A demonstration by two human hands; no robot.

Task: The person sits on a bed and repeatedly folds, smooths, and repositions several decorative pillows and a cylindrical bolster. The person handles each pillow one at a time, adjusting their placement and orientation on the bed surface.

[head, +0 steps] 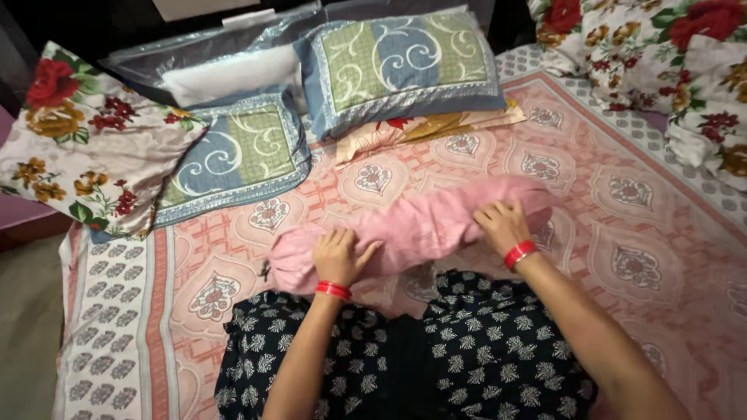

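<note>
Here my left hand lies flat on the left end of a pink bolster, fingers spread and pressing down on the cloth, while my right hand rests on its right half, fingers curled loosely against the cover without pinching it. The bolster lies slantwise across the middle of the frame on the bed, just beyond my knees in dark patterned trousers. Each wrist wears a red bangle. At upper centre sits a blue and green pillow, a second one lies left of it, and a flowered pillow sits at the upper left.
</note>
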